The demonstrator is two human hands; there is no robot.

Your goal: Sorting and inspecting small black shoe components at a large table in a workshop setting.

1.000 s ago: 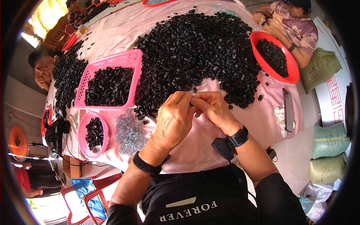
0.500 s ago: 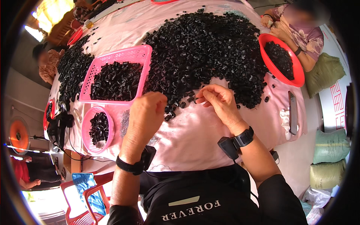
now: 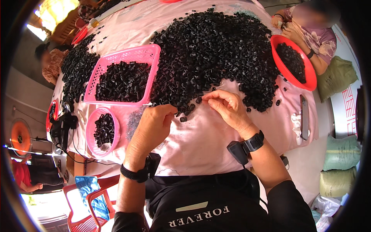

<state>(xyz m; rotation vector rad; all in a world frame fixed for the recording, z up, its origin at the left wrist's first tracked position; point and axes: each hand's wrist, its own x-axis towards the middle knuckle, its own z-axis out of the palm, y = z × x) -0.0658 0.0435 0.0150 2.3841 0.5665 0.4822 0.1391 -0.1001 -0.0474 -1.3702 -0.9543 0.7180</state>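
Black pieces heaped on bench, upper centre, presumably for easy reach; left hand and right hand at heap's lower edge, fingers bent, can't tell whether gripping anything.

Site: informal workshop. Black parts are lying heaped across a cloth-draped desk; a co-worker, upper right, is working beside a red basin of them; stuffed sacks are standing stacked, lower right.
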